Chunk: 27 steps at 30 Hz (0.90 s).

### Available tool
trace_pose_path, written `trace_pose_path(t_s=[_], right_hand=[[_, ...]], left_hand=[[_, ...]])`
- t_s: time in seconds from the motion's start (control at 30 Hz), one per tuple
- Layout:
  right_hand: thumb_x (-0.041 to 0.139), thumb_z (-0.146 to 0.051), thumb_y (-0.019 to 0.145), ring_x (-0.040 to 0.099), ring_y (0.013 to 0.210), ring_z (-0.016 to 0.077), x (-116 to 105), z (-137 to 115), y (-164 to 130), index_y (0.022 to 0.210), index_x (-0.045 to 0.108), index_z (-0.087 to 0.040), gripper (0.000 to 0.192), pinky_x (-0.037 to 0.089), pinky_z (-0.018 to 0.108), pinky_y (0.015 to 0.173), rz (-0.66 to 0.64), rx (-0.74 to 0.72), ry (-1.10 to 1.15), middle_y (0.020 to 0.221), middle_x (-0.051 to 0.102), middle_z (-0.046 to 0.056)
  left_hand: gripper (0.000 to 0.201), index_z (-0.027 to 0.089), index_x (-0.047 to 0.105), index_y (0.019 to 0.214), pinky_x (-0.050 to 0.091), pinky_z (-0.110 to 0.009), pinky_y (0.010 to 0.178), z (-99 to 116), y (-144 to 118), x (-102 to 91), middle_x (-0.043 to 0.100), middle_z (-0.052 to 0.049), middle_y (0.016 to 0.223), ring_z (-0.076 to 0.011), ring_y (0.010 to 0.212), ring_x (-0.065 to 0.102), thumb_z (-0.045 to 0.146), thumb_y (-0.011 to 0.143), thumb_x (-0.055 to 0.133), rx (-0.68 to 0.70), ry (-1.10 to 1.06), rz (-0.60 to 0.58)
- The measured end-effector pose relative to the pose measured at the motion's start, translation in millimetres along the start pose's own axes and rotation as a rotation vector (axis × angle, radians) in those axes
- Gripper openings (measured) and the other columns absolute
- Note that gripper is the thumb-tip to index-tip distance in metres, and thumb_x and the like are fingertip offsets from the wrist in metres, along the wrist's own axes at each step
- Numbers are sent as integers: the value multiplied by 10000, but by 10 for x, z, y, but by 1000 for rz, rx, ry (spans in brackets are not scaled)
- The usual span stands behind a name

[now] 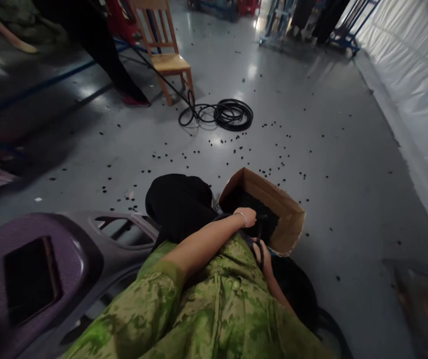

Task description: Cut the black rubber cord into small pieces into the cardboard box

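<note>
My left hand (246,217), with a bracelet at the wrist, is closed over the near side of an open cardboard box (290,224). Something dark sticks out by its fingers, too dim against the contents to name. A heap of small black pieces (249,199) fills the lower part of the box. Just below, my right hand (265,257) is closed around a black looped handle (261,252), perhaps of scissors; its upper end fades into the dark box. The box sits tilted in front of my lap, by my black-clad knee (178,199).
Small black bits lie scattered over the grey floor (206,164). A coiled black hose (233,114) lies ahead, near a wooden chair (171,61) and a person's leg (124,75). On my left, a phone (30,279) rests on a purple-grey plastic stool (75,249). White sheeting (411,85) hangs right.
</note>
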State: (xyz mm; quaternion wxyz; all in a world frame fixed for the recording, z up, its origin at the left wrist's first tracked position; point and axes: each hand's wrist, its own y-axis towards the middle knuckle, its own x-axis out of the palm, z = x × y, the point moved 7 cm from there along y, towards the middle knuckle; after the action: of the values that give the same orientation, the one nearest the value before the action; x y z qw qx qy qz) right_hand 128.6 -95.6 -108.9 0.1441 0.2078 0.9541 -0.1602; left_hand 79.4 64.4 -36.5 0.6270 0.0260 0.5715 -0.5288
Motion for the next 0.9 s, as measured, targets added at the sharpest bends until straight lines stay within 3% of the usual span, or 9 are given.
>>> trace_pose_path(t_s=[0.57,0.9], right_hand=[[507,-511,804,595,822,190,38,14,18,998,628,-142,434,433,285,768,15,14,-20,908,667,73],[495,-550,796,586,743,179,11,125,21,1019,619,-130,492,450,279,696,81,59,59,814,659,58]], left_hand=[[385,108,615,1143,504,-366,837,44,-8,108,630,-176,1157,-269,1070,596,334,902,416,16,103,-106],[341,127,626,1103,502,-326,816,19,25,114,653,-159,1110,-247,1029,616,325,885,454,15,116,-54]])
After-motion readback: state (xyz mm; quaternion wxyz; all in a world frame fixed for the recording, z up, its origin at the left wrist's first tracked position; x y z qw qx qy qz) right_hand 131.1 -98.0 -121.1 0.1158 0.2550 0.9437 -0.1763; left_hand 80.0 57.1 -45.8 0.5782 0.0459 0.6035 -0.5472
